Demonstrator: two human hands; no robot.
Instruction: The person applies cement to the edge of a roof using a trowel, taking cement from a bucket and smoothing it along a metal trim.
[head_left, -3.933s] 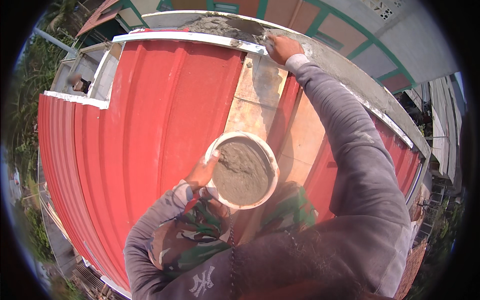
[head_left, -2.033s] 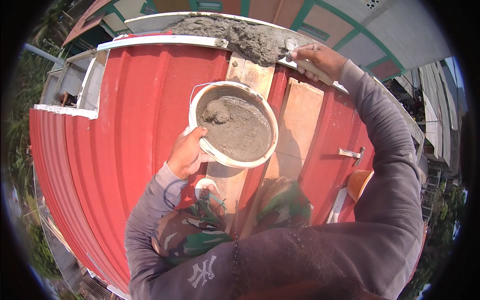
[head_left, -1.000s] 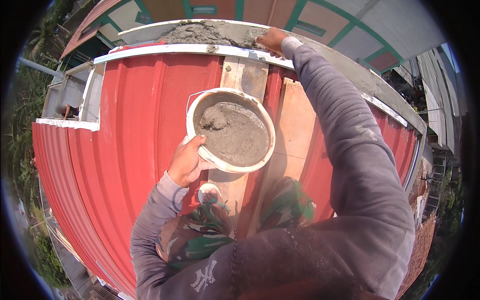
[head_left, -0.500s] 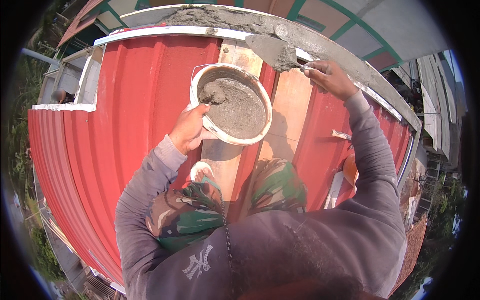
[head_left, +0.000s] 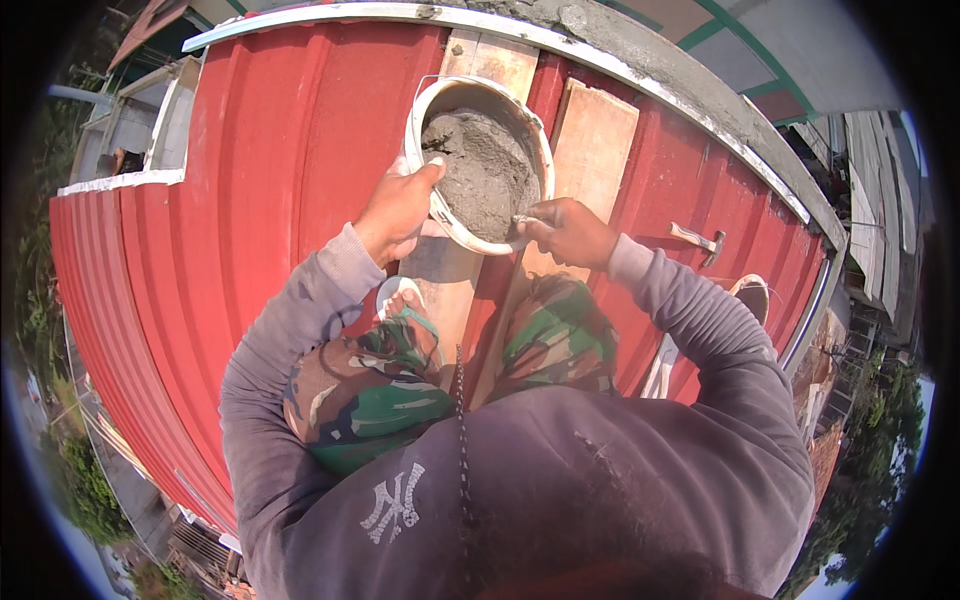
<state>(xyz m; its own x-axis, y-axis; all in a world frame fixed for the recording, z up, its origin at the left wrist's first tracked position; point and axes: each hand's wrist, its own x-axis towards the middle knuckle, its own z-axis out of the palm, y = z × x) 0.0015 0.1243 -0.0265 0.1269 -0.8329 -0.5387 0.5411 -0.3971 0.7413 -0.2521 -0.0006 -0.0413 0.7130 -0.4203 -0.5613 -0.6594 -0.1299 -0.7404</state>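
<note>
A round white bucket [head_left: 414, 125] tilts over the planks in front of me, with grey wet mortar [head_left: 482, 170] inside. My left hand [head_left: 398, 212] grips its left rim, thumb over the edge and fingers underneath. At the near right rim, my right hand [head_left: 568, 232] is closed round the handle of a trowel [head_left: 519, 220]. The trowel's blade is sunk in the mortar and cannot be made out apart from it.
Red ribbed roofing [head_left: 250, 180] lies under two wooden planks [head_left: 597, 130]. A hammer [head_left: 698, 240] rests to the right, near an orange-brown container [head_left: 750, 292]. Along the far edge run a white strip [head_left: 480, 22] and a mortar-topped wall [head_left: 660, 62]. My sandalled foot [head_left: 408, 305] is on the left plank.
My right hand has brought the trowel from the far wall edge back and down into the bucket. The view has shifted, and the hammer now shows fully beside my right arm.
</note>
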